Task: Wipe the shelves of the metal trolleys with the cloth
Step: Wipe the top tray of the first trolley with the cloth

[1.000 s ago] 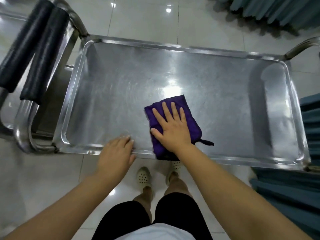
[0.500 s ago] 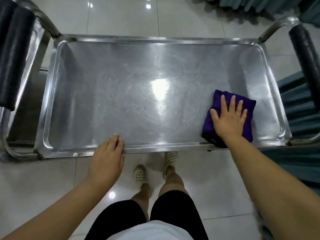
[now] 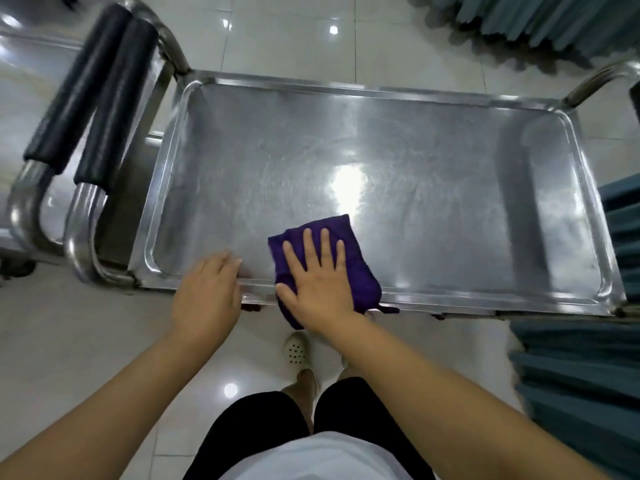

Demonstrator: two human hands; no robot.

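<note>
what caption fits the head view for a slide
Right hand presses a purple cloth flat on the trolley shelf; left hand rests on its near rim.

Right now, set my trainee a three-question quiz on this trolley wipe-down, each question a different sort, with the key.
1. True or false: the left hand presses the purple cloth flat.
2. Where does the cloth lie on the top shelf? A) in the far right corner; B) at the near edge, hanging over it; C) in the far left corner by the black handle.
3. Fill in: the left hand's fingers rest on the shelf's near ____.

Key
1. False: the right hand presses it, fingers straight.
2. B
3. rim
</note>
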